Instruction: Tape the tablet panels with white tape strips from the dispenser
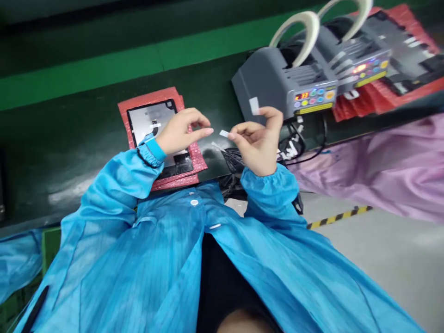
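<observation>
My right hand (259, 144) pinches a short strip of white tape (224, 133) between thumb and a finger. A second white tape piece (254, 106) sticks up from the tip of its raised index finger. Just to the left, my left hand (183, 130) has thumb and index finger apart, pointing toward the strip, with nothing visible between them. Under the left hand and wrist lies a flat silver panel with a black border (140, 121), partly covered by them. A small white strip (155, 125) sits on its surface. Red bubble wrap (177, 94) is beneath the panel.
Two grey tape dispensers (265, 81) with tape rolls stand at the right rear. Black cables (301, 143) and white scraps lie below them. Another panel (404, 39) rests on red wrap at far right. A person's pink sleeve (378, 162) reaches in from the right.
</observation>
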{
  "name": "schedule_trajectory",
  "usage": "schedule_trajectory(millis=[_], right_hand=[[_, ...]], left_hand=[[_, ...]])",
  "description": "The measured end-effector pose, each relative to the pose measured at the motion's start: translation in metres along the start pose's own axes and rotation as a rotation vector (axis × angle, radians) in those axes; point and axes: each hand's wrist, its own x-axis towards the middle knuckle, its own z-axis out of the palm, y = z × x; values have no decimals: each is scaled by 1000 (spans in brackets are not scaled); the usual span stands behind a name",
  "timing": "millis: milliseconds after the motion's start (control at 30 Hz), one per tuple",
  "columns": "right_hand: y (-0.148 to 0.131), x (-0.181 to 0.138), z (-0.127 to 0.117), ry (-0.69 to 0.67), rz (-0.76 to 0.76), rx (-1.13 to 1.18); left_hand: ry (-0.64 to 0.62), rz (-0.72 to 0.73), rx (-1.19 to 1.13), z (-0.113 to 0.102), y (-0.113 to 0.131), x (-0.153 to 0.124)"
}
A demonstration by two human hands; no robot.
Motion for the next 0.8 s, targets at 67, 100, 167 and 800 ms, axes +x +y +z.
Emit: schedule_trajectory(millis=[67, 100, 167, 800], right_hand=[[1, 5, 21, -152, 0, 35], [2, 9, 29, -209, -6, 45], [6, 14, 40, -279, -15, 53], [26, 25, 90, -171, 333, 106]], left_hand=[[-20, -14, -16, 1, -4, -1], [-26, -31, -22, 0, -7, -3], [-23, -89, -28, -2, -14, -11], [97, -461, 99, 6, -43, -38]])
